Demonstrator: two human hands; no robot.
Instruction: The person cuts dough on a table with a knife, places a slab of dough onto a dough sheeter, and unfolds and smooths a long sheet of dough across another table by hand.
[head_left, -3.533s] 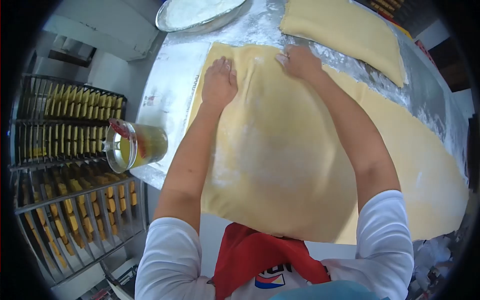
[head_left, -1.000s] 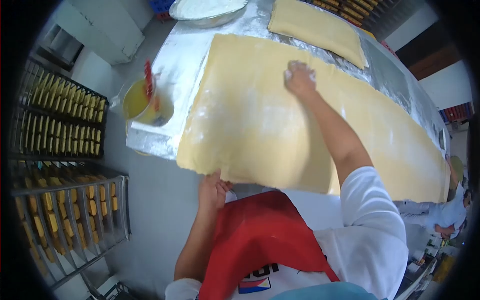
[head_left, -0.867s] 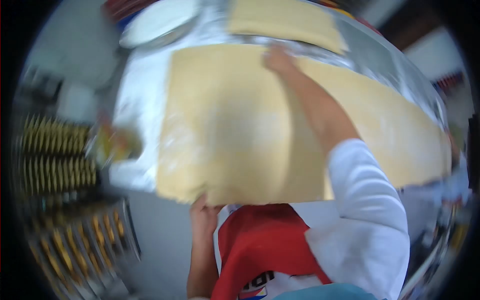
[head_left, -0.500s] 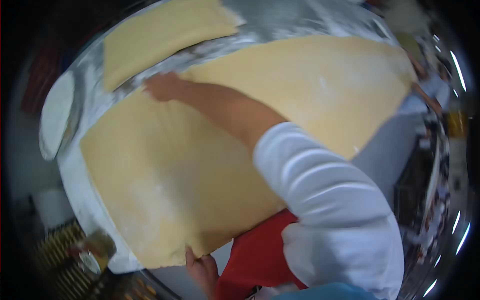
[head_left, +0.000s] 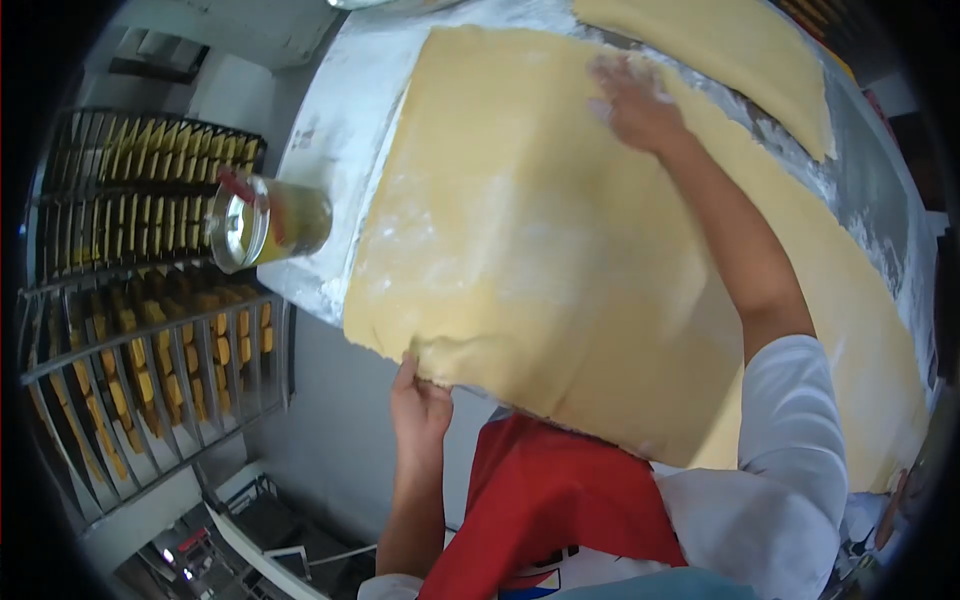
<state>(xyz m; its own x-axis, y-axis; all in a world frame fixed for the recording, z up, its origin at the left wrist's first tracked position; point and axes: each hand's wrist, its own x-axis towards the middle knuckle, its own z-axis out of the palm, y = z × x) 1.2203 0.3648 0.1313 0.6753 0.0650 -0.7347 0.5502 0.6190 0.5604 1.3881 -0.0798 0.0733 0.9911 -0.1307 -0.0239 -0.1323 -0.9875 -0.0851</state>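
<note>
Pinching dough sheet [head_left: 540, 240] by near edge: left hand [head_left: 420, 402] | right hand [head_left: 636, 105]: unclenched, near far edge

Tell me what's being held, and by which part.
The dough sheet: the left hand pinches its near edge, close to the left corner. The right hand, near the far edge, doesn't appear to grip it.

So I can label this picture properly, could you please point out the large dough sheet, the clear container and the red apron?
Large dough sheet [head_left: 570, 245]: head view, broad middle.
Clear container [head_left: 305, 222]: head view, side wall.
Red apron [head_left: 570, 490]: head view, front.
</note>
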